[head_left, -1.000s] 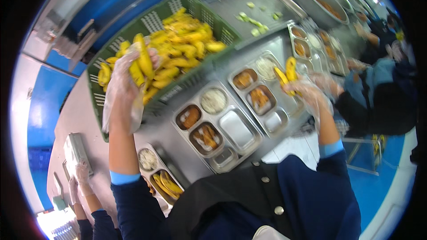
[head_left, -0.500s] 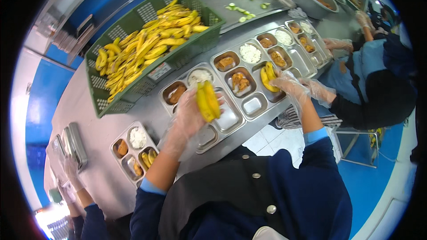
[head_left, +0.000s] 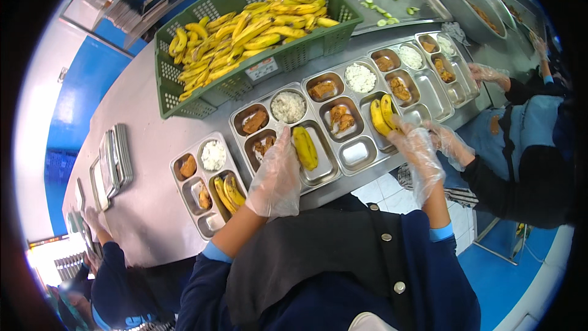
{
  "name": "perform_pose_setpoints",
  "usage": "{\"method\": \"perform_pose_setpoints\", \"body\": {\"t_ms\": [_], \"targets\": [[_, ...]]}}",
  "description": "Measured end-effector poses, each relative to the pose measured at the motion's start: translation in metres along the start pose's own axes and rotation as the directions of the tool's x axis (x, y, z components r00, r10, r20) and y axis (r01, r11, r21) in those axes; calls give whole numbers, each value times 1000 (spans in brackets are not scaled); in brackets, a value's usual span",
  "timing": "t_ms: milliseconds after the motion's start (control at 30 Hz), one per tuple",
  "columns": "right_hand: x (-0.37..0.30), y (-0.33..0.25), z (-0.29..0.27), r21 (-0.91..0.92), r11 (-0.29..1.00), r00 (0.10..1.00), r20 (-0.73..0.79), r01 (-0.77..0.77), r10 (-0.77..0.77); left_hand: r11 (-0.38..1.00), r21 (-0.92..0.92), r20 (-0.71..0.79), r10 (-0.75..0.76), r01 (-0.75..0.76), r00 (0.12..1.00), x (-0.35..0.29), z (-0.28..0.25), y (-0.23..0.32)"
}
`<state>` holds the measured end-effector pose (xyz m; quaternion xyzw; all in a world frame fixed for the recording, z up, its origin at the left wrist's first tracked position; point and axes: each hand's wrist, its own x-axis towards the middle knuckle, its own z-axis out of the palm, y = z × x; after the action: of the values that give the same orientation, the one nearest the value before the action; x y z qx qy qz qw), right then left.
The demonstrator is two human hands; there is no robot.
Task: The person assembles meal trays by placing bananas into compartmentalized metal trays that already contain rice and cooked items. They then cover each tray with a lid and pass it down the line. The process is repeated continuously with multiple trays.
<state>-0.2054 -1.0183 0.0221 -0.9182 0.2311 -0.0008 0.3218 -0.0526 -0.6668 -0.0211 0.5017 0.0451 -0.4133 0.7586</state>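
My left hand (head_left: 277,175), in a loose plastic glove, lay half-closed around one banana (head_left: 305,147) resting in the large compartment of the middle steel tray (head_left: 327,175). My right hand (head_left: 416,150) pinched two bananas (head_left: 384,115) just over the next tray (head_left: 367,150). I judged the baggy gloves the main risk: a slippery skin could slide from my grip and roll into the rice (head_left: 288,106), or off the counter's near edge, beside a co-worker's gloved hand (head_left: 452,144).
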Motion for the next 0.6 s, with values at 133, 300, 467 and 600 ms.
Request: {"method": "perform_pose_setpoints", "body": {"t_ms": [133,300,467,600], "targets": [[21,2,-33,223,943,966,-30,-245,258,752,651,-142,255,-104,957,-36,-33,12],[48,-19,-36,306,904,947,-23,-299,321,356,911,-106,689,-208,717,-36,-42,-2],[52,-26,20,-88,962,965,-79,-257,250,106,990,-142,670,94,729,-61,-51,-49],[44,-37,50,-185,972,989,-29,-146,143,-13,989,-104,654,148,750,-79,-105,-48]]}}
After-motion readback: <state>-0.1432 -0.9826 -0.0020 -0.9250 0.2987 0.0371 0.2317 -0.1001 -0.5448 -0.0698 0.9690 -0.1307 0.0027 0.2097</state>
